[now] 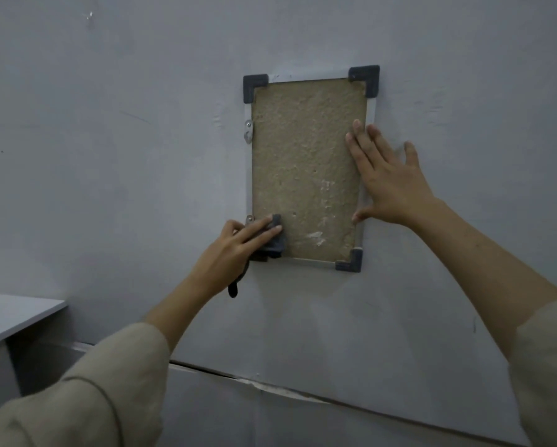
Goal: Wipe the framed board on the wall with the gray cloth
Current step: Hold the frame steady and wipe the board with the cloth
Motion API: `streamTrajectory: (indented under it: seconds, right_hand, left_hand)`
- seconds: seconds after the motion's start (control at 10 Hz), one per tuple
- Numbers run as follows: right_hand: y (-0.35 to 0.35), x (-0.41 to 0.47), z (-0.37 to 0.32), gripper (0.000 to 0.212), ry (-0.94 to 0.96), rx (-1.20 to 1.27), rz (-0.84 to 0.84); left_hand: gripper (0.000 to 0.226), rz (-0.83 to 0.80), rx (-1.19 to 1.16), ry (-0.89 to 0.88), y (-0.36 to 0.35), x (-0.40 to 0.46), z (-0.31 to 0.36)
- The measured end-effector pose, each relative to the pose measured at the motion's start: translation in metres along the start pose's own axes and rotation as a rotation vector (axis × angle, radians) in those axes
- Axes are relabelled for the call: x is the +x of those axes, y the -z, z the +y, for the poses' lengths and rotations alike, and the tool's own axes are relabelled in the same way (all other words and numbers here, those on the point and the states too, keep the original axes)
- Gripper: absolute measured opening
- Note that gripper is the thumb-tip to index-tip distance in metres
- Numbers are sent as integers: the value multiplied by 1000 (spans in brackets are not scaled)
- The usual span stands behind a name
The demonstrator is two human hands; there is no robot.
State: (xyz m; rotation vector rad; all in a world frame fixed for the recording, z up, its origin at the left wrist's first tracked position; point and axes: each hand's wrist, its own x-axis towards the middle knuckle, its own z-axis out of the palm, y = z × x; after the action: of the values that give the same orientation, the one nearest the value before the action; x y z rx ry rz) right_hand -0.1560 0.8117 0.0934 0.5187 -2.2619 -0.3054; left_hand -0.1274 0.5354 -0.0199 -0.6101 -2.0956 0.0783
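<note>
A framed board (306, 162) hangs upright on the grey wall, with a rough tan surface, a thin metal frame and dark plastic corner caps. My left hand (235, 250) presses a gray cloth (275, 238) against the board's lower left corner; a strip of the cloth dangles below my palm. My right hand (390, 179) lies flat with spread fingers on the board's right edge, partly on the wall, holding nothing. The lower left corner cap is hidden by the cloth and hand.
A grey tabletop (12, 314) juts out at the lower left, below the board's level. A cracked seam (270, 387) runs across the wall under the board. Two small metal hangers (248, 130) sit on the frame's left side.
</note>
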Motion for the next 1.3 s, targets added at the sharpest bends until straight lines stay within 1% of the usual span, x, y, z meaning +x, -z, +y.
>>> streamTrajectory:
  seconds: [0.1, 0.2, 0.3, 0.4, 0.5, 0.6, 0.7, 0.8, 0.9, 1.0, 1.1, 1.2, 1.3]
  right_hand:
    - [0, 0, 0, 133, 4, 5, 6]
    - [-1, -1, 0, 133, 2, 13, 6]
    - [-1, 0, 1, 133, 3, 3, 4]
    - [-1, 0, 0, 133, -1, 0, 4]
    - [-1, -1, 0, 134, 0, 2, 4]
    - [-1, 0, -1, 134, 6, 0, 3]
    - [0, 0, -1, 134, 6, 7, 4]
    - [0, 1, 1, 134, 3, -7, -3]
    - [-1, 1, 0, 134, 5, -14, -7]
    - [-1, 0, 0, 134, 7, -5, -5]
    - [0, 0, 1, 134, 5, -6, -6]
    - [1, -1, 1, 134, 1, -12, -9]
    - [1, 0, -1, 134, -2, -5, -8]
  left_hand:
    - [64, 49, -3, 38, 15, 24, -8]
    - [57, 119, 10, 124, 32, 56, -16]
    - [57, 173, -5, 223, 38, 78, -21]
    - [61, 174, -32, 233, 28, 72, -13]
    - [61, 105, -48, 140, 10, 38, -1]
    - [65, 51, -47, 90, -5, 1, 4]
    - [71, -23, 18, 12, -12, -24, 7]
    - [75, -26, 88, -32, -9, -21, 2]
    - [77, -17, 132, 19, 1, -1, -7]
    - [75, -32, 138, 64, 12, 13, -11]
    - [67, 55, 122, 139, 17, 22, -8]
    - [62, 176, 41, 362, 25, 44, -12]
    - [62, 148, -36, 387, 30, 53, -20]
